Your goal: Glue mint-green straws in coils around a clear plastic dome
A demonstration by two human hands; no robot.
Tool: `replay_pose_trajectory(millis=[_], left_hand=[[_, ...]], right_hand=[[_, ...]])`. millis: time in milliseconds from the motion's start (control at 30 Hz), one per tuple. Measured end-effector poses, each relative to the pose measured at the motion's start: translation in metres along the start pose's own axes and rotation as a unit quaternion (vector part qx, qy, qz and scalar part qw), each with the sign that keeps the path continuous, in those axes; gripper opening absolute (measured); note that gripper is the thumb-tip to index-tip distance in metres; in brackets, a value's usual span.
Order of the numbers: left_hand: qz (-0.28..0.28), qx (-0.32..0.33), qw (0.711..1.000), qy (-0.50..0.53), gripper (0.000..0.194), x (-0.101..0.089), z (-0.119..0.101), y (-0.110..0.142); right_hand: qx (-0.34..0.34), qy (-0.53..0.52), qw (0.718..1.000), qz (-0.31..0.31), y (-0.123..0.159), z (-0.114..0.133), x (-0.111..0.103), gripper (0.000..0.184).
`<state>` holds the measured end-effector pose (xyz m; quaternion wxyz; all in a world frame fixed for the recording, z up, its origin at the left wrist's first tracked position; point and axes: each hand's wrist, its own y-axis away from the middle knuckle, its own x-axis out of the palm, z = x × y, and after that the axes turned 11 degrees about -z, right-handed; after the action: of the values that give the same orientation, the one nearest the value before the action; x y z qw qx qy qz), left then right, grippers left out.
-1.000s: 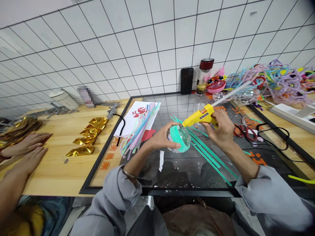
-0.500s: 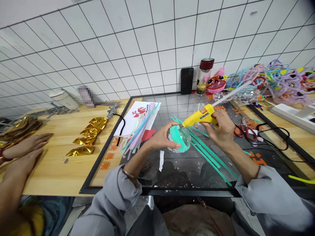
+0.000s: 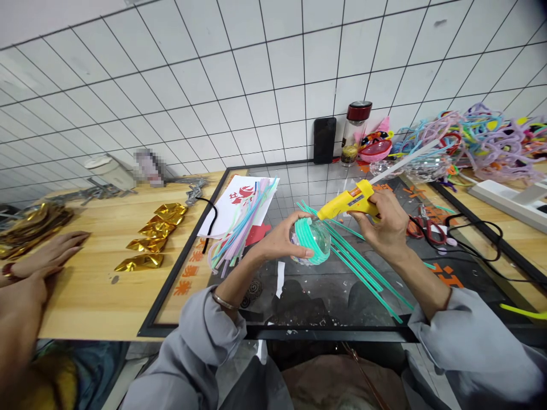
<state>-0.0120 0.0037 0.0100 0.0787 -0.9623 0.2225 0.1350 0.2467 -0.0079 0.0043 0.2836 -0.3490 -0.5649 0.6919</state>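
Note:
My left hand (image 3: pixel 277 242) is closed around a clear plastic ball (image 3: pixel 314 242) wrapped with teal pipe cleaner, held just above the glass mat (image 3: pixel 325 296). My right hand (image 3: pixel 384 225) grips a yellow hot glue gun (image 3: pixel 348 202) whose nozzle points down-left at the top of the ball. A white glue stick juts from the gun's back toward the upper right. Long teal pipe cleaners (image 3: pixel 363 273) trail from the ball across the mat to the lower right.
A bundle of pastel pipe cleaners (image 3: pixel 241 225) lies on white paper at the left. Gold foil pieces (image 3: pixel 154 236) sit on the wooden table. Another person's hands (image 3: pixel 38 262) rest at far left. A phone (image 3: pixel 324 140), a jar (image 3: pixel 354 132), tangled pipe cleaners (image 3: pixel 482 139) and black cables (image 3: pixel 470 239) lie behind and right.
My hands, the ball and the glue gun hold almost still. The other person's hands at the far left have drawn back slightly toward the left edge.

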Motion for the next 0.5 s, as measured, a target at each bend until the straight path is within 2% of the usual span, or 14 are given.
replay_pose_trajectory(millis=[167, 500], left_hand=[[0.001, -0.013, 1.000, -0.001, 0.084, 0.0011, -0.0038, 0.0009], [0.001, 0.002, 1.000, -0.001, 0.083, -0.0002, -0.0003, 0.0005]], right_hand=[[0.008, -0.007, 1.000, 0.012, 0.0001, 0.0019, -0.0004, 0.016], [0.018, 0.002, 1.000, 0.016, -0.0010, -0.0020, -0.0019, 0.022]])
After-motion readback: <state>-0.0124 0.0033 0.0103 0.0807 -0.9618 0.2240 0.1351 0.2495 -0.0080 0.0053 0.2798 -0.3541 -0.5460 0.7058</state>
